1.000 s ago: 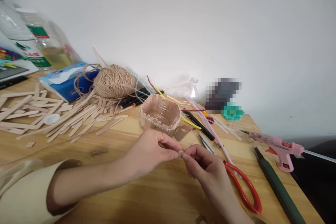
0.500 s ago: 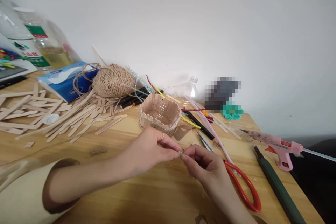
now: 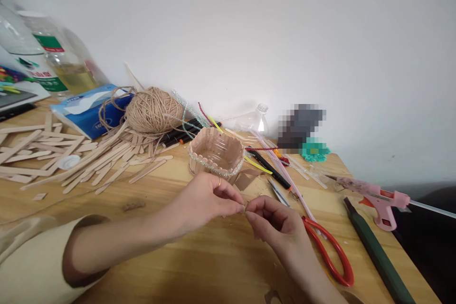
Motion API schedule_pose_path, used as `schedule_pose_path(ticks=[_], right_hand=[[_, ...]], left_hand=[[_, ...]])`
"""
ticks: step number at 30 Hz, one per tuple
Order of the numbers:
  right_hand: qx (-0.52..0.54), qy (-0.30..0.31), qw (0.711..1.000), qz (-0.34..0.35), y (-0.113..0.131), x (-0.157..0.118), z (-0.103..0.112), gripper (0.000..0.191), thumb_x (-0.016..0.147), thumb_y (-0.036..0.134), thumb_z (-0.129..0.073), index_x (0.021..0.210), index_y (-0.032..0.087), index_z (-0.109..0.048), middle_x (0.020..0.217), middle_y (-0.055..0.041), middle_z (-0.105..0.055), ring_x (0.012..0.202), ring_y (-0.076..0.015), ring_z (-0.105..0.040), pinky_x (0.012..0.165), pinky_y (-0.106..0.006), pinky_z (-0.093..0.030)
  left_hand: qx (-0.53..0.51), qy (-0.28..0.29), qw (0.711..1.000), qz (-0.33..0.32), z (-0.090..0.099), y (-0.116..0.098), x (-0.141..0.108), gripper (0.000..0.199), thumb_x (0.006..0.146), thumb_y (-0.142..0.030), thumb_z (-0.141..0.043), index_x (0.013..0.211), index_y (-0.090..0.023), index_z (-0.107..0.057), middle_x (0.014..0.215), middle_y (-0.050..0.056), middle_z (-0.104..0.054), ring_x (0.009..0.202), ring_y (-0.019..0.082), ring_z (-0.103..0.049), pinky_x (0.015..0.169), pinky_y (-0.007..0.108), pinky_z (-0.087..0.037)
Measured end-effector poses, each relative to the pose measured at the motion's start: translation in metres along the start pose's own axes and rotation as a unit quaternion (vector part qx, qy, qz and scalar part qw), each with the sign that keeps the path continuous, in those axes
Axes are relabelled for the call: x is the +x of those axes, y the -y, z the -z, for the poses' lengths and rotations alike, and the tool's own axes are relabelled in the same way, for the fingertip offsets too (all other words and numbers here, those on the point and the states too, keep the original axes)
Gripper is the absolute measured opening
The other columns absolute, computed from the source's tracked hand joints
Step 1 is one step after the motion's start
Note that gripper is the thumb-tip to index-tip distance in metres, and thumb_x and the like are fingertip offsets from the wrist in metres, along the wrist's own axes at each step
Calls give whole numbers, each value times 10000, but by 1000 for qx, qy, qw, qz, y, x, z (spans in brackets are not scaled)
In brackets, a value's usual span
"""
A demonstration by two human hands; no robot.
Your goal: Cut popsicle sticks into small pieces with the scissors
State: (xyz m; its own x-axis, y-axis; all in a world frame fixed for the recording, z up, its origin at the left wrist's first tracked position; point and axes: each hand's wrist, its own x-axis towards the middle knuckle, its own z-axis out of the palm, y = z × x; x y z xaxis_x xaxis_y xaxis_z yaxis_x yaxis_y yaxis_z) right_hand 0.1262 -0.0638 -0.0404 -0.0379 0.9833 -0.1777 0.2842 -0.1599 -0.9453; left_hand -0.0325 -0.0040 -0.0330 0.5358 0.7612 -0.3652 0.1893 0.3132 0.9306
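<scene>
On the wooden table (image 3: 171,256), the person's left hand (image 3: 201,202) and right hand (image 3: 280,228) meet in front of the basket made of craft sticks (image 3: 204,142). The ball of twine (image 3: 154,110) rests behind the basket, to its left, and the red-handled scissors (image 3: 348,270) lie just beside the right hand, partly hidden by it. These things keep their places; the change is only at the fingertips. The left thumb and forefinger are pressed together, and they seem to hold the small pale piece (image 3: 244,209). The right thumb and forefinger are bent, with tips nearly together; whether they also grip the piece, I cannot tell. This piece is between the two hands, above the table, and it shows less than one second ago, while a narrow gap seems to appear beside it. I judge that the fine fingertip work is continuing, and the hold is only being adjusted.
</scene>
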Motion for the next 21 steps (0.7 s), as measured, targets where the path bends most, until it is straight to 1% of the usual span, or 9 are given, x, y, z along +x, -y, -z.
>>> schedule_pose_path(ticks=[4, 10, 11, 13, 16, 19, 21], right_hand=[[-5, -22, 999, -27, 1, 0, -3, 199, 737, 341, -586, 659, 158, -572, 501, 63, -403, 480, -86, -319, 446, -221, -208], [-7, -15, 999, -48, -3, 1, 0, 206, 706, 352, -597, 639, 160, -570, 503, 61, -395, 475, -89, -321, 451, -219, -209], [-7, -16, 999, -51, -4, 2, 0, 205, 695, 351, -600, 632, 159, -568, 502, 61, -393, 474, -90, -325, 454, -219, -214], [-6, -21, 998, -54, -5, 3, -2, 205, 686, 354, -590, 622, 162, -559, 494, 67, -381, 466, -90, -324, 459, -221, -215], [-25, -26, 999, -39, -6, 3, -6, 187, 690, 347, -558, 617, 176, -540, 494, 72, -375, 464, -93, -332, 459, -223, -226], [-69, -32, 997, -3, -12, 3, -8, 139, 676, 317, -564, 631, 190, -528, 510, 64, -433, 471, -100, -392, 463, -216, -295], [-110, -26, 993, 17, -18, 4, -5, 133, 694, 324, -568, 660, 199, -540, 521, 52, -484, 469, -109, -440, 459, -212, -344]], left_hand=[[0, 1, 1000, -2, -1, 1, 0, 77, 626, -224, -654, 673, -169, -679, 647, -28, -655, 653, 130, -563, 633, 243, -408], [9, -15, 1000, 0, -3, 1, 0, 98, 607, -200, -664, 685, -141, -671, 641, -20, -639, 643, 129, -556, 624, 235, -416], [3, -9, 1000, 0, -4, 2, 0, 93, 599, -196, -672, 669, -135, -666, 627, -21, -631, 635, 126, -551, 618, 231, -415], [-12, 2, 1000, -19, -4, 5, 1, 81, 604, -186, -674, 662, -131, -662, 625, -29, -623, 624, 113, -541, 616, 218, -410], [-33, 7, 999, -30, -5, 11, 4, 42, 615, -165, -663, 636, -130, -652, 587, -43, -594, 588, 97, -514, 584, 204, -392], [-49, -3, 999, -22, -7, 14, 6, 46, 608, -163, -671, 608, -128, -642, 564, -46, -575, 579, 98, -502, 573, 203, -384], [-57, -8, 998, -22, -7, 14, 6, 51, 605, -169, -679, 610, -129, -648, 572, -44, -580, 595, 106, -510, 589, 207, -391]])
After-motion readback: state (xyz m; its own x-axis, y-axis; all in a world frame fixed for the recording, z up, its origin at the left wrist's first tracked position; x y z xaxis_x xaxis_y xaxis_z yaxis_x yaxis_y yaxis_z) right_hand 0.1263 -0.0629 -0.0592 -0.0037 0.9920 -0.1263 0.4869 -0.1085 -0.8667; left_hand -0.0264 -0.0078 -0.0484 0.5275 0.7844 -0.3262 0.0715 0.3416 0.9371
